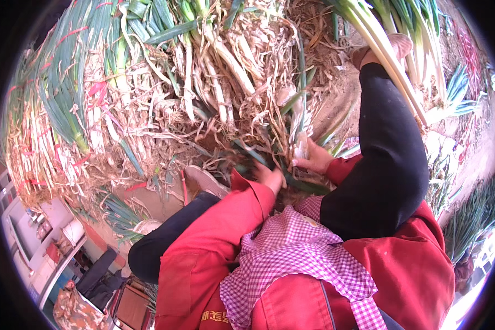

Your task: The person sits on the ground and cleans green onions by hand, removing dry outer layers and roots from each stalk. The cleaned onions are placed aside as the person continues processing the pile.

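Observation:
My right hand (317,159) is closed around the pale stem of a green onion (300,144), whose leaves and dry husks run up away from me. Just left of it, my left hand (269,175) is blurred among green leaves and dry husks, and its fingers are partly hidden. A heap of untrimmed long green onions (231,62), with brown peeling skins and roots, lies directly before both hands. Clean white-stemmed green onions (385,49) lean beside my right leg, some crossing in front of the shoe.
Bundles of green onions tied with red bands (62,95) stand at the left. My bent right knee (396,165) rises beside the right hand. A shoe (204,179) rests near the left hand. More green onions (474,218) lie far right; a cluttered table (62,264) stands lower left.

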Tool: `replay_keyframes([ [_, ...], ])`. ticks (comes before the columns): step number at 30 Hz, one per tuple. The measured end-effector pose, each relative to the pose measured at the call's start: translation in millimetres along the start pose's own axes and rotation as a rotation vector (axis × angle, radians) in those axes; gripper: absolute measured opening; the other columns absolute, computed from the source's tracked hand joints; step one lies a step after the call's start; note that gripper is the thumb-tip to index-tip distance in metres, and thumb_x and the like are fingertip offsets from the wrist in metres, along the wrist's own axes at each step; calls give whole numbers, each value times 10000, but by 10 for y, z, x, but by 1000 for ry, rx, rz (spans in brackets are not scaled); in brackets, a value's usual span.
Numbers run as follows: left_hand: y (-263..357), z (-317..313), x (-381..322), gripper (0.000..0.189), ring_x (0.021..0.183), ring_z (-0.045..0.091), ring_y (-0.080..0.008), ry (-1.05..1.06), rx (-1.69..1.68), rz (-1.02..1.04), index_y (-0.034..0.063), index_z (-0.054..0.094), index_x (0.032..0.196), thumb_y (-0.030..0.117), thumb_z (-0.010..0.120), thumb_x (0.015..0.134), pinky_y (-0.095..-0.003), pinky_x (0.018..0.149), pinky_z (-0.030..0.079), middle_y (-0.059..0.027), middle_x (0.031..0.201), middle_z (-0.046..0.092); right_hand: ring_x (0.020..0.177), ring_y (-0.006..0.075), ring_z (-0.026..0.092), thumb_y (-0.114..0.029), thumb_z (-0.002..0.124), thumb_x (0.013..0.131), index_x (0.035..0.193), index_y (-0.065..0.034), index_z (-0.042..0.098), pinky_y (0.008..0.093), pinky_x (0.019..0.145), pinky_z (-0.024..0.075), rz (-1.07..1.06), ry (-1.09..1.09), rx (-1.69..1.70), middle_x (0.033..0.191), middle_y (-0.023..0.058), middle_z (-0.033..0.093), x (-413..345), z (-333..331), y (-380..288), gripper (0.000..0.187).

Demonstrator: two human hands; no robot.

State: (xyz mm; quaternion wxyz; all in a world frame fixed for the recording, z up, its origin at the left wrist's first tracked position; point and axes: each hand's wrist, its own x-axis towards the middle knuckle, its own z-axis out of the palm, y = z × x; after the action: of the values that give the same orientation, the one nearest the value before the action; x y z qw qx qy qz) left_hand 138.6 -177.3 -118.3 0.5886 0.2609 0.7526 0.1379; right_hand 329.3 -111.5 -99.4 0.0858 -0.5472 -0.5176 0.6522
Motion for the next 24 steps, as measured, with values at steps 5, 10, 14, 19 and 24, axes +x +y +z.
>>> replay_keyframes([
  [5, 62, 466, -294, 459, 1172, 532, -303, -691, 319, 452, 24, 508, 1265, 225, 596, 862, -388, 986, 409, -198, 1246, 575, 1163, 291, 540, -513, 804, 667, 1404, -5, 295, 371, 1012, 388, 87, -36, 60, 1256, 208, 555, 116, 21, 399, 1030],
  [10, 416, 248, -426, 378, 1069, 608, -318, -750, 604, 464, 13, 575, 1202, 222, 552, 887, -384, 930, 455, -227, 1117, 629, 699, 192, 621, -231, 734, 654, 967, 18, 681, 348, 666, 492, 302, 65, -15, 787, 103, 684, 94, -286, 357, 403],
  [14, 609, -212, -481, 374, 939, 612, -178, -870, 451, 465, 64, 569, 1268, 254, 565, 946, -303, 843, 478, -115, 1054, 670, 650, 214, 617, -238, 691, 688, 886, 33, 673, 362, 611, 483, 116, -60, -377, 727, 134, 666, -697, -971, 273, 336],
  [19, 224, -696, -63, 362, 911, 644, -190, -646, 762, 386, 77, 640, 1172, 314, 587, 903, -329, 806, 504, -94, 1007, 693, 597, 246, 615, -208, 636, 718, 832, 57, 657, 378, 555, 476, 352, -61, -593, 682, 159, 651, -2154, -1762, 573, 289],
  [24, -72, -820, 352, 340, 862, 654, -207, -598, 1004, 280, 74, 668, 1110, 315, 602, 879, -343, 801, 515, -98, 933, 700, 711, 310, 646, -341, 732, 684, 875, 37, 665, 413, 626, 501, 847, -339, -714, 807, 201, 677, -3498, -1964, 929, 430],
])
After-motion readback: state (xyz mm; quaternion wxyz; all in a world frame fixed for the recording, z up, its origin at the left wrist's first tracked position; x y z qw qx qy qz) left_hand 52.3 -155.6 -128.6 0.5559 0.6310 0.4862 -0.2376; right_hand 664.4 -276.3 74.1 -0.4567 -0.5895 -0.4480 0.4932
